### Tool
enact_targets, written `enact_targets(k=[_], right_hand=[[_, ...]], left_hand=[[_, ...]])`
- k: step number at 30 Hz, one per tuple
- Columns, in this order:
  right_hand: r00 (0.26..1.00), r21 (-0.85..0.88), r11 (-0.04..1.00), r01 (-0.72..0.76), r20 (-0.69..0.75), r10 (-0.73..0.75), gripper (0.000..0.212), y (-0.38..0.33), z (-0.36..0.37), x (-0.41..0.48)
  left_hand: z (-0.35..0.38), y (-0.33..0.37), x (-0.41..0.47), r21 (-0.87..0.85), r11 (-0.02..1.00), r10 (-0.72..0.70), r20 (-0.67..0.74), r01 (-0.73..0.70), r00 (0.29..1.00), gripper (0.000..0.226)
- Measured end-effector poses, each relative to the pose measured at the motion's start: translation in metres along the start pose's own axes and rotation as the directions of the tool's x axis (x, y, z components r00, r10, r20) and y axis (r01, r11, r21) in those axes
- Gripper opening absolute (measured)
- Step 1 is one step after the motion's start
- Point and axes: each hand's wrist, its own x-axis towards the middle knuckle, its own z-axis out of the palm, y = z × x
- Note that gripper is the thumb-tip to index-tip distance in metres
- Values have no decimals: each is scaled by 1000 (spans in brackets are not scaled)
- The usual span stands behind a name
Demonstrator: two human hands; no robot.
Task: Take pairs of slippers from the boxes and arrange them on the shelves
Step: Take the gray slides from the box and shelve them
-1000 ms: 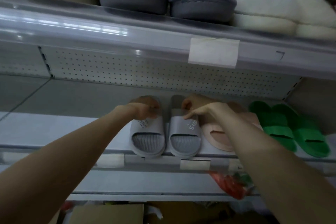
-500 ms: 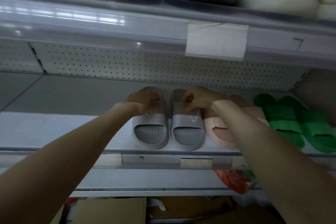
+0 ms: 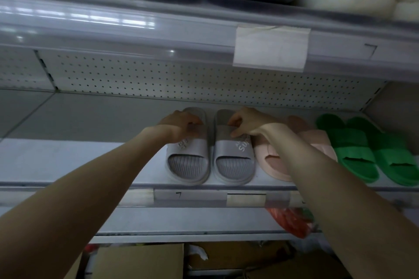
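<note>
On the middle shelf (image 3: 68, 161), close to its front edge: left grey slipper (image 3: 188, 158) and right grey slipper (image 3: 233, 161), side by side, toes outward, thin gap between. Left hand (image 3: 181, 128) curled over the first one's strap. Right hand (image 3: 247, 123) pinching the other's strap at its rear edge. Pink slippers (image 3: 265, 165) just beside, contact unclear. Green slippers (image 3: 362, 149) further toward the right end.

Risks, judged: toes sit near the front edge, so a pull outward could tip one off toward the cardboard boxes (image 3: 140, 260) below. A nudge rightward would shove the pink pair askew.
</note>
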Motion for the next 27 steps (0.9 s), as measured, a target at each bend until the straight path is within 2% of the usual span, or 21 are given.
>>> enact_targets(k=[6,14,20,27], right_hand=[[1000,37,999,-23,-13,24,48,-4,2,-10],[998,-106,993,-57,-38,53,63,-38,-6,-33],[992,-180,976,-119,-51,112,59,-84,-24,-68],[991,-212,974,-78,-126,52,55,-149,-12,-141]], left_hand=[[5,1,-10,43,999,-3,3,3,1000,50],[-33,9,-44,164,986,-10,75,-3,997,70],[-72,15,-87,231,972,28,65,-42,998,71],[-94,4,-171,225,970,81,39,-88,996,74]])
